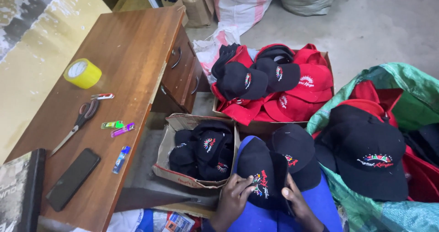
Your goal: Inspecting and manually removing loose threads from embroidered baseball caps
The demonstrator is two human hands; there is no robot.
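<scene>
Cap (261, 175) rests on my lap, gripped at both sides by my left hand (234, 196) and right hand (298, 204), emblem up for checking, between a box (161, 155) of caps and a desk (132, 44).

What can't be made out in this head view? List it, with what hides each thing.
- Black cap on the lap: its far side lies under both hands, left hand and right hand.
- Small cardboard box: lower caps buried under the top ones.
- Dark book: cut off by the left and bottom edges.
- Lighters on the desk: too small for detail.
</scene>
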